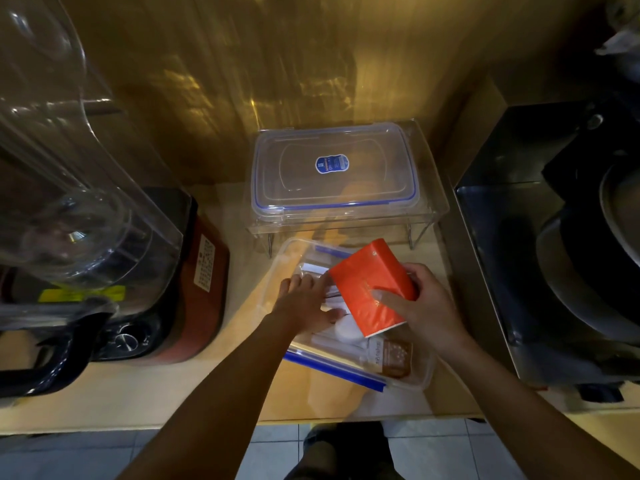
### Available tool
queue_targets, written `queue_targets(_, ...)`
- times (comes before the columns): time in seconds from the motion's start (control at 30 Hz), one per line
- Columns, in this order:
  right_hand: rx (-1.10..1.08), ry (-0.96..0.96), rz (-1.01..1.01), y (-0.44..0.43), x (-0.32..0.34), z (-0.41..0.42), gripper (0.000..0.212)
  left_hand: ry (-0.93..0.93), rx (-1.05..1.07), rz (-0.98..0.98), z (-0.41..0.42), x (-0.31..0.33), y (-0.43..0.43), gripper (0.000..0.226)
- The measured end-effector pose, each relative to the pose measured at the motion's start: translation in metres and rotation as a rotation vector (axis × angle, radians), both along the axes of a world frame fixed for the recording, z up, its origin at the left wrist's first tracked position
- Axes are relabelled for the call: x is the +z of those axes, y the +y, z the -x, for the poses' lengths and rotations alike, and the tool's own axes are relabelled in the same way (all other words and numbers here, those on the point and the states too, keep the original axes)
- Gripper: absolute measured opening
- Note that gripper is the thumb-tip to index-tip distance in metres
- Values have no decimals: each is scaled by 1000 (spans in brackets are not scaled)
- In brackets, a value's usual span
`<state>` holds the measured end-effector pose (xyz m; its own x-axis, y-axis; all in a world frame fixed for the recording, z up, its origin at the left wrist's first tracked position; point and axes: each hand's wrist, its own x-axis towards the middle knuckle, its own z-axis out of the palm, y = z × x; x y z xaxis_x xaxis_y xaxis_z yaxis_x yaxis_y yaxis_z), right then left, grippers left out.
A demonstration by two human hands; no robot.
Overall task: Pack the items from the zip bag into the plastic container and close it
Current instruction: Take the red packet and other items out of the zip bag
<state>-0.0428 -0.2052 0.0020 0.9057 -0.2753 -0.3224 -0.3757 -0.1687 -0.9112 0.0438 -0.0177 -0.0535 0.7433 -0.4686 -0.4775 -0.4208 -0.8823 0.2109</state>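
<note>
An orange tissue pack [370,287] is tilted above the open clear plastic container [427,370], gripped by my right hand [424,306]. My left hand [304,301] reaches into the container with fingers spread, resting on a clear zip bag with a blue strip [332,367] that lies inside. A brown packet [393,356] and white items sit in the container's near part. The container's clear lid with a blue seal and blue label [332,168] lies on a clear raised stand behind.
A blender with a red base [194,289] stands at the left, close to the container. A dark appliance [554,254] occupies the right side. The wooden counter edge [207,424] runs along the front, with tiled floor below.
</note>
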Motion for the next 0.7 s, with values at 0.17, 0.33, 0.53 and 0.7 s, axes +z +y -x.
queue_targets(0.17, 20, -11, -16, 3, -7, 0, 62, -67, 2, 34, -4, -2, -6, 75)
queue_targets(0.33, -31, -58, -4, 6, -8, -1, 59, -78, -165, 197, -1, -1, -2, 64)
queue_targets(0.53, 88, -120, 263, 17, -2, -6, 62, -14, -181, 212, 3, 8, 2, 43)
queue_targets(0.7, 253, -283, 489, 35, 5, -29, 65, -53, -359, 199, 15, 15, 0, 49)
